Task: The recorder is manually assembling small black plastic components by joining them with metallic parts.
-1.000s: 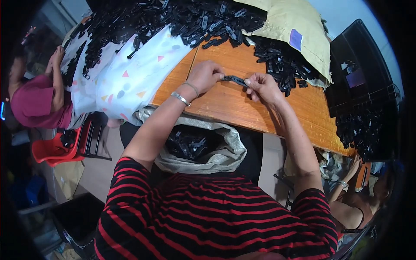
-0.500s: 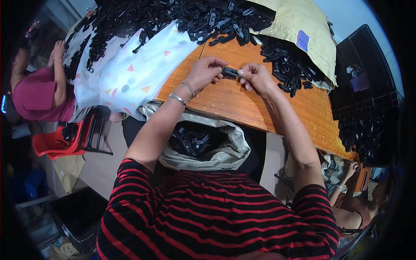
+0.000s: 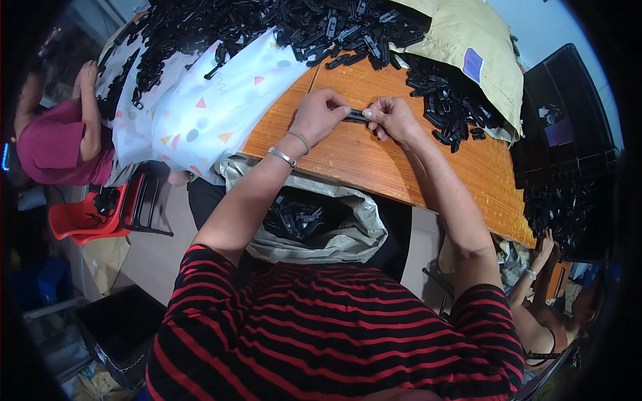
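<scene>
Above the wooden table [image 3: 348, 157], a small, long black plastic part [image 3: 357, 115] is pinched between my two hands. My left hand [image 3: 319, 115] grips its left end with thumb and fingers, and my right hand [image 3: 393, 119] grips its right end. The fingers cover both ends, so only the middle of the part shows. Many similar black plastic parts [image 3: 341, 30] lie heaped at the table's far side. A smaller pile of black parts [image 3: 448, 107] sits to the right of my right hand.
A woven sack [image 3: 364, 220] holding black parts stands open at my lap. White patterned cloth [image 3: 200, 127] covers the table's left. A tan sack [image 3: 468, 40] lies at the far right. One person [image 3: 63, 144] is at the left, beside a red chair [image 3: 87, 217]; another person's arm [image 3: 531, 271] is at the right.
My left fingers have slid right along the black part, covering more of it. At the right, the other person's hand has moved up toward the dark pile.
</scene>
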A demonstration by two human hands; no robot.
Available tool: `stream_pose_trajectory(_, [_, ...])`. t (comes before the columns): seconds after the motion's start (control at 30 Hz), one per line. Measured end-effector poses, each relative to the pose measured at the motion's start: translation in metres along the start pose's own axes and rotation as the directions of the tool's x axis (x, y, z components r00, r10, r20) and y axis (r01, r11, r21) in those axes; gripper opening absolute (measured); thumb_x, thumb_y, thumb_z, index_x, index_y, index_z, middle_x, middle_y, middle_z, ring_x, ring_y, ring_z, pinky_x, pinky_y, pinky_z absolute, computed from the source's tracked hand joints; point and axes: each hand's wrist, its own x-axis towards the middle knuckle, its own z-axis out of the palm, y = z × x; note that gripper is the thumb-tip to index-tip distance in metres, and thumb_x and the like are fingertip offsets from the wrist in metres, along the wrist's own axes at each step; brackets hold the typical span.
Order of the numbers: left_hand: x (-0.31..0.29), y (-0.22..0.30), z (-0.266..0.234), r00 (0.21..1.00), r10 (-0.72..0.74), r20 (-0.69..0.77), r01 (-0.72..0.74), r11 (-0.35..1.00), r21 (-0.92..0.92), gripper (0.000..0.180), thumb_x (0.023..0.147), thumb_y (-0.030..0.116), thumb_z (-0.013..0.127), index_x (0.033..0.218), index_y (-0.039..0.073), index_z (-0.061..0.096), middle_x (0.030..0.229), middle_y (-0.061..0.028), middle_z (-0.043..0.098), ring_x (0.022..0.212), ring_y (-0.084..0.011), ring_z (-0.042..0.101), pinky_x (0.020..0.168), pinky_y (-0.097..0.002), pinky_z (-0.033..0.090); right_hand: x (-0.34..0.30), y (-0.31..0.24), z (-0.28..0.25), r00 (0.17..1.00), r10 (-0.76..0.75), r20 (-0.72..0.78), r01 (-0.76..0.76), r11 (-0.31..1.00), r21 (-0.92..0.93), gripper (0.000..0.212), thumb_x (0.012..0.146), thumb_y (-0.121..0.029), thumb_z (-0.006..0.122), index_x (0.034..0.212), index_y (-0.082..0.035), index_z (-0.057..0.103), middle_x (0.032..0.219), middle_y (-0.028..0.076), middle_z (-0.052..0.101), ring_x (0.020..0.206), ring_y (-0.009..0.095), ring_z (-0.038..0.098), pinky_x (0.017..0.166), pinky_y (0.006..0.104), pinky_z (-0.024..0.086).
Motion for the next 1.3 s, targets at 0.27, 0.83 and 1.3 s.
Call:
stream_pose_trajectory(0.27, [0.011, 0.004, 0.002, 0.999, -0.034, -0.035, 0.042, 0.962, 0.269, 0.016, 0.076, 0.013, 0.069, 0.079, -0.001, 0.062, 0.07, -0.0087, 0.063, 0.066, -0.0168, 0.06, 0.063, -0.0302, 0.048, 0.004, -0.01, 0.001, 1.0, 0.012, -0.002, -0.012, 0.984, -0.18, 0.024, 0.086, -0.019, 0.067, 0.077, -0.001, 0.055, 0.057, 0.005, 0.058, 0.042, 0.012, 0.054, 0.037, 0.0249, 0.042])
stream_pose_trajectory(0.83, [-0.081, -0.006, -0.059, 0.982, -0.13, 0.139, 0.156, 0.968, -0.198, 0.013, 0.092, 0.017, 0.059, 0.086, 0.005, 0.059, 0.075, 0.0005, 0.06, 0.065, -0.0045, 0.053, 0.056, -0.0176, 0.042, -0.116, 0.039, -0.033, 0.782, -0.385, -0.49, 0.124, 0.867, -0.482, 0.022, 0.082, -0.021, 0.068, 0.089, -0.001, 0.062, 0.082, 0.013, 0.063, 0.075, 0.025, 0.063, 0.066, 0.0363, 0.05])
stream_pose_trajectory(1.3, [-0.085, -0.008, -0.051, 0.994, -0.099, 0.056, 0.108, 0.974, -0.199, 0.011, 0.087, 0.01, 0.063, 0.085, 0.0, 0.058, 0.066, 0.0035, 0.054, 0.058, -0.002, 0.047, 0.052, -0.0177, 0.038, -0.032, 0.062, -0.074, 0.701, -0.429, -0.57, -0.116, 0.72, -0.684, 0.082, 0.072, -0.038, 0.076, 0.138, -0.008, 0.037, 0.139, 0.026, 0.032, 0.128, 0.042, 0.032, 0.105, 0.0475, 0.031])
